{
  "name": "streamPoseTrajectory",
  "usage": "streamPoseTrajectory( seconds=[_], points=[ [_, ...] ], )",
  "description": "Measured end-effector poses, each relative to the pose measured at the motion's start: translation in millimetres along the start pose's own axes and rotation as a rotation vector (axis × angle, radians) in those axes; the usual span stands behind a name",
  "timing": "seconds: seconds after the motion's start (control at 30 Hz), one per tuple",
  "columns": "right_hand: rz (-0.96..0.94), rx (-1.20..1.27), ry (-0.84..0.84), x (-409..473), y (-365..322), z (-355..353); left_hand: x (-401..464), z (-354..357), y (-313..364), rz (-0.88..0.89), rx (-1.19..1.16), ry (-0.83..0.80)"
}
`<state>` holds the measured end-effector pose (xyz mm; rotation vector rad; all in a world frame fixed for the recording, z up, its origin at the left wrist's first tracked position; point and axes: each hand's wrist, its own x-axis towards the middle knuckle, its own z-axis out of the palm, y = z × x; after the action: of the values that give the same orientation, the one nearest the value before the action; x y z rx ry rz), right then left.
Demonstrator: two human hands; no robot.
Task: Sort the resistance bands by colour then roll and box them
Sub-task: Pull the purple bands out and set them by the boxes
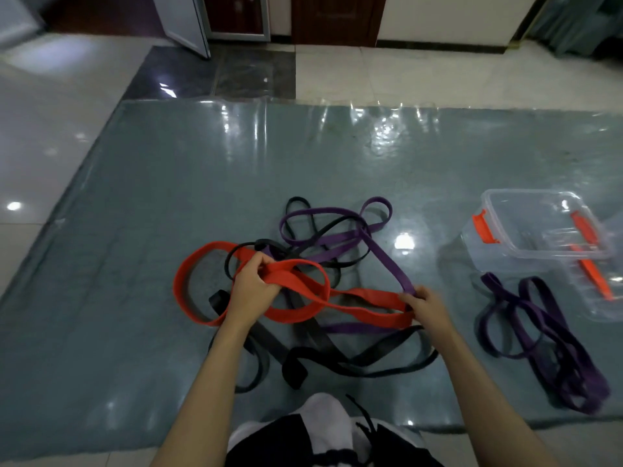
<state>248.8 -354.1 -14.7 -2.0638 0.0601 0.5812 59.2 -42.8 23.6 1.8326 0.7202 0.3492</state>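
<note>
Both hands [251, 291] [426, 306] gripping red band [364, 294]

Black bands [354, 364] partly under red band [303, 311] (tangled); clear box lid [603, 298] cut by right edge.

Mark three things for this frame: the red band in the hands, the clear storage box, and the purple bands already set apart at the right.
red band [300, 311]: head view, on the strand between the hands.
clear storage box [485, 246]: head view, on its near-left wall.
separated purple bands [536, 328]: head view, on a middle strand.
</note>
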Motion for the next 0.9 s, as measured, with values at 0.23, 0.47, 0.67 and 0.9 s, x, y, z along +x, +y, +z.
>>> streamPoseTrajectory(
  seconds=[0.23, 0.47, 0.67, 0.9],
  points=[
    [-0.132, -0.147, -0.067, -19.1, 3.5, 4.3, -0.7, -0.5, 17.8, -0.015, -0.070, 0.094],
    [-0.408, -0.622, -0.475, -32.7, 7.0, 11.2, 13.1, -3.3, 45.8, -0.073, -0.228, 0.193],
    [-0.447, -0.594, -0.077, -25.1, 23.0, 2.0, 12.9, -15.5, 58.0, -0.033, -0.284, 0.264],
    [-0.492, -0.361, 0.024, -15.2, -1.2, -13.7, 15.6, -33.4, 54.4, -0.076, -0.256, 0.285]
  ],
)
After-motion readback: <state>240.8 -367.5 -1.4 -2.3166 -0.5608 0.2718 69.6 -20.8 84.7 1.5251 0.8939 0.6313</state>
